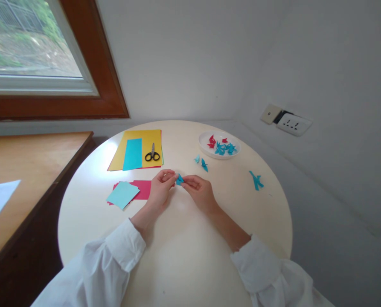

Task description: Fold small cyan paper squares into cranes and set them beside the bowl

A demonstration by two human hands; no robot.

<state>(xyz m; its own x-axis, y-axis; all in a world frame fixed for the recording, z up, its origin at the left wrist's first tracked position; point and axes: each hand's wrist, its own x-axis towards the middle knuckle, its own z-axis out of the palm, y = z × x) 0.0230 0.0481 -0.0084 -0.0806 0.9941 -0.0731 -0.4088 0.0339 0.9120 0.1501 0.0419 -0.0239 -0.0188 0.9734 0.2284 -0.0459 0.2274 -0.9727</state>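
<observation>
Between my fingertips is a small piece of folded blue paper (179, 180), held just above the middle of the round table. My left hand (161, 186) pinches it from the left, and my right hand (200, 192) pinches its right side. Part of the paper is hidden by the fingers. Just beyond my hands lie a blue paper crane (204, 165) and a paler folded piece (197, 159). Square pale blue sheets (123, 195) rest over pink paper (143, 189) to the left of my left hand.
A white plate (203, 150) at the back right holds several red and blue folded cranes. Scissors (152, 154) and a blue strip (132, 153) lie on yellow sheets (121, 143). Blue paper scraps (256, 181) lie on the right of the table (91, 230).
</observation>
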